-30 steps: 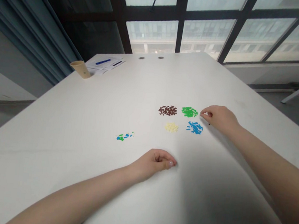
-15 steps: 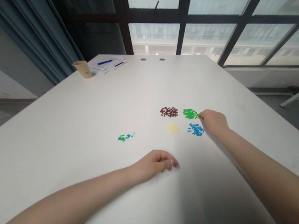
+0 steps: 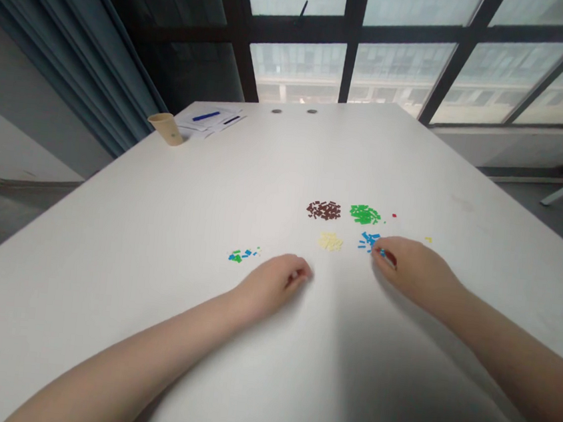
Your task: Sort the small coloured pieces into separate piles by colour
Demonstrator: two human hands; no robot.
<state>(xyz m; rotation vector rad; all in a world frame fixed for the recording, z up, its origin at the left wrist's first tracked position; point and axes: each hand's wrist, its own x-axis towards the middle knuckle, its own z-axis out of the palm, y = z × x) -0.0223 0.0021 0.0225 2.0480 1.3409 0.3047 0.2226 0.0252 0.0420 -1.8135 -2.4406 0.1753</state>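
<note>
My right hand (image 3: pixel 409 268) has its thumb and fingers pinched at the right side of a pile of small blue pieces (image 3: pixel 369 239), and covers part of it. Whatever lies between the fingertips is too small to make out. Curled fingers with the tips together mark my left hand (image 3: pixel 274 281), low over the table; I cannot see what they hold, if anything. Ahead of it lies a pile of pale yellow pieces (image 3: pixel 330 242). Farther back are piles of dark brown pieces (image 3: pixel 324 210) and green pieces (image 3: pixel 364 214). A small mixed group of green and blue pieces (image 3: pixel 237 256) lies left of my left hand.
A red piece (image 3: pixel 394 215) and a yellow piece (image 3: pixel 428 239) lie singly to the right of the piles. At the far left of the white table (image 3: pixel 266 169) stand a beige cup (image 3: pixel 170 131) and papers (image 3: pixel 197 121) with a blue pen (image 3: pixel 206 116).
My right hand has moved from the green pile toward me to the blue pile, uncovering the red and yellow pieces. My left hand has shifted left and away from me, its fingers more curled.
</note>
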